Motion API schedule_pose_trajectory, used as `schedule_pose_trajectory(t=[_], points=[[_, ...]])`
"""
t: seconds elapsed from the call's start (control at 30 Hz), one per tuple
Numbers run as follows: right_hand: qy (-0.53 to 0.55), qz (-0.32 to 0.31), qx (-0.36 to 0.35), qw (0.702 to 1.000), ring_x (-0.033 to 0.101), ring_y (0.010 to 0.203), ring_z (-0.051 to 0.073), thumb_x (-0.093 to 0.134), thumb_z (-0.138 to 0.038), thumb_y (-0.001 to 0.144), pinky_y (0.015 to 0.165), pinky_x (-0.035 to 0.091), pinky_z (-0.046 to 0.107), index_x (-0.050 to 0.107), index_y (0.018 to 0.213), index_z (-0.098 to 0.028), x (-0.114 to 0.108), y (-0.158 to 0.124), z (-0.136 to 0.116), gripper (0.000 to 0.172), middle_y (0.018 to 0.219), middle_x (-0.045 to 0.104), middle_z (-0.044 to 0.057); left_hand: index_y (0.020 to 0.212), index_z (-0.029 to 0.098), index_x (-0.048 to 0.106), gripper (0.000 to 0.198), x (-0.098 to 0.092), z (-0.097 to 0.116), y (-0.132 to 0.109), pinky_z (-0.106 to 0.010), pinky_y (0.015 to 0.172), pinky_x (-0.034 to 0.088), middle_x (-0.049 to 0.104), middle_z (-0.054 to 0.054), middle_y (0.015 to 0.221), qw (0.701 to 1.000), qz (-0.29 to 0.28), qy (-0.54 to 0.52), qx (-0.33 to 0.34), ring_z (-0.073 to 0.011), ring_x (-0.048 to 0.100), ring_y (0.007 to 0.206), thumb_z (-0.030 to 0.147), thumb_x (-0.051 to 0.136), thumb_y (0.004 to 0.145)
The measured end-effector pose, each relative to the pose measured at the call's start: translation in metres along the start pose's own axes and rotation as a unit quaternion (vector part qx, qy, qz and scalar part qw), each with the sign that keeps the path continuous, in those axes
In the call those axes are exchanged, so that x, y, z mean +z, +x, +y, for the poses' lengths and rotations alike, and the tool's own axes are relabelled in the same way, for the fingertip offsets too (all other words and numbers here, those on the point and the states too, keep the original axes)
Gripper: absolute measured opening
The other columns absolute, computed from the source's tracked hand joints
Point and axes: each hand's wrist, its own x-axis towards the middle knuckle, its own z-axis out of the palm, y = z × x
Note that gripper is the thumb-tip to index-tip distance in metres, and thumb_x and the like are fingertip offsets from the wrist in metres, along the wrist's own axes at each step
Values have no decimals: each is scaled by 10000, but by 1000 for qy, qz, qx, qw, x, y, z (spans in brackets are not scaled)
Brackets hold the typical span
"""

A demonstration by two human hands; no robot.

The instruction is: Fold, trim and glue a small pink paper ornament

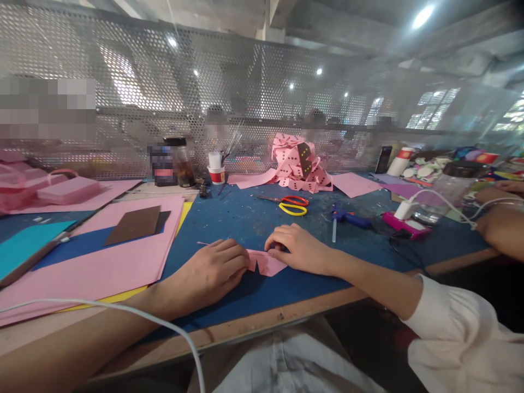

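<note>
A small pink paper piece [268, 265] with a notched lower edge lies on the blue work mat [245, 210] near the table's front. My left hand [215, 270] rests over its left end, fingers curled down on the paper. On its upper right part my right hand [301, 248] has thumb and fingertips closed together at the edge. A thin stick-like end [202, 243] shows beyond my left fingers; what it belongs to is hidden. Farther back lie scissors [292, 203] with one red and one yellow handle loop, and a blue glue gun [347, 217].
A heap of pink cut pieces with dark holes [301, 164] stands at the back. Large pink sheets [102, 267] with a brown card [135, 225] lie left. A pink power strip [405, 224] with a white cable sits right, near another person's arm [503, 226]. Another white cable [164, 323] crosses my left forearm.
</note>
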Motion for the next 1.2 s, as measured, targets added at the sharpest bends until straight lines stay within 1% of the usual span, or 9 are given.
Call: schedule_pose_trajectory(t=[0.1,0.13,0.3,0.4,0.53,0.67,0.87,1.07,1.2], points=[[2,-3,-6,1000,571,857,145,575,-223,922,774,304,298,638,908,-191,-2,0,-3,72,869,666,2,907,166,616,187,0,0,-1,-348,786,466,628,-62,908,998,-48,23,-15,-195,562,870,165,436,959],[3,-4,-6,1000,575,856,144,576,-221,920,776,304,298,637,900,-189,-2,0,-3,71,870,672,0,904,163,613,195,0,0,-1,-351,788,464,625,-63,905,998,-53,25,-21,-194,559,862,165,427,962],[4,-10,-4,1000,588,844,141,577,-223,917,781,311,294,634,877,-185,-3,-1,-4,79,863,682,-3,925,160,585,189,4,-3,-3,-311,763,459,602,-42,876,998,-49,10,-47,-164,559,817,146,401,968],[4,-7,-8,1000,589,833,138,584,-229,914,785,313,292,626,867,-183,-3,-1,-5,78,857,683,-9,912,163,570,176,4,-2,-4,-306,745,453,595,-34,873,997,-52,20,-52,-158,552,796,146,404,967],[6,-9,-12,1000,587,825,135,594,-224,907,770,310,287,615,839,-178,-3,0,-6,85,861,686,-8,909,165,578,178,2,3,-3,-324,760,455,597,-45,882,996,-68,44,-45,-174,555,818,189,415,974],[4,-12,-7,1000,582,809,134,601,-230,903,759,311,285,612,826,-177,-3,0,-7,94,837,677,-11,971,169,604,207,1,6,-1,-333,792,465,608,-51,892,996,-66,56,-27,-183,567,848,251,415,992],[-10,-23,-15,1000,587,803,143,588,-230,906,758,316,294,615,808,-172,-6,2,-8,117,827,679,-1,923,174,623,251,-1,6,0,-328,720,465,608,-46,842,993,-67,92,-16,-178,564,766,224,388,996],[1,-29,-43,999,592,830,155,580,-191,899,814,350,306,648,863,-177,-18,10,-11,78,868,681,21,916,182,619,241,-1,5,-1,-308,724,445,610,-46,858,996,-65,53,-23,-166,565,780,243,401,998],[39,-57,-75,995,593,874,164,599,-202,890,812,386,294,670,894,-183,-14,19,-10,74,917,677,31,972,188,623,215,3,1,-1,-307,742,436,623,-52,904,998,-48,25,-40,-168,572,830,246,416,995]])
